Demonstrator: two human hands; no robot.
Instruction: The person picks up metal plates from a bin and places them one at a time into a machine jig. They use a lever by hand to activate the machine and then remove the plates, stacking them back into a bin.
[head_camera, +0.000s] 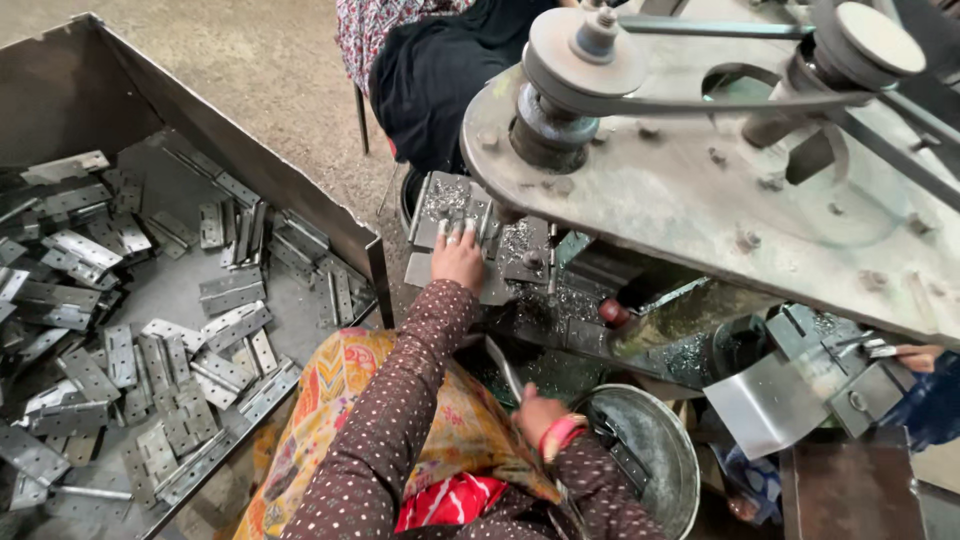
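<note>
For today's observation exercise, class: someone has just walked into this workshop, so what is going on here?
A person sits at a belt-driven machine. The left hand presses flat on a metal piece on the machine's work plate, which is strewn with shavings. The right hand grips a thin metal lever above a metal bucket. A large tray to the left holds many loose hinges. Another person's hand shows at the right edge.

Place: metalworking workshop
Evidence: belt-driven drilling machine (700, 150), metal bin (250, 160) of steel hinges (150, 340), swarf, bare concrete floor (260, 60)
</note>
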